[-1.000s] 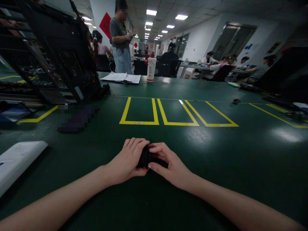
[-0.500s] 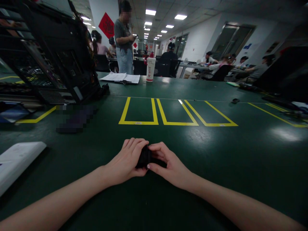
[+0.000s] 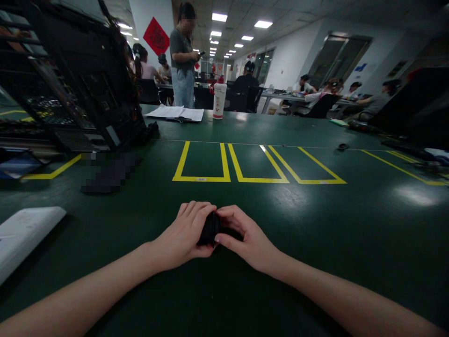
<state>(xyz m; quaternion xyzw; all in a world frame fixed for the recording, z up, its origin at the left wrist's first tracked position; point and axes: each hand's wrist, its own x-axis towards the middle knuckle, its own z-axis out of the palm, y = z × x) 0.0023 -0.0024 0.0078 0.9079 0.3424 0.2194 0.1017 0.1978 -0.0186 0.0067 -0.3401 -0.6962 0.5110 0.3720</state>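
Note:
A small black object [image 3: 209, 229] is between my hands, low over the dark green table [image 3: 154, 299]; its shape is partly hidden by my fingers. My left hand [image 3: 185, 234] wraps round its left side, fingers over the top and thumb below. From the right, my right hand [image 3: 245, 238] holds its edge with fingertips above and thumb below. Beyond the hands, yellow tape outlines [image 3: 201, 179] mark the table.
A black computer case [image 3: 87, 79] stands at the left, near a dark pixelated item [image 3: 110, 173] and a white box [image 3: 30, 234]. Farther back are papers [image 3: 175, 113], a white bottle [image 3: 219, 99] and a standing person [image 3: 183, 56]. A black ring [image 3: 343, 147] lies at the right.
My right fingers and thumb have shifted slightly on the black object's edge. My left hand looks unmoved. The standing person has turned a little and a phone now shows in their hand.

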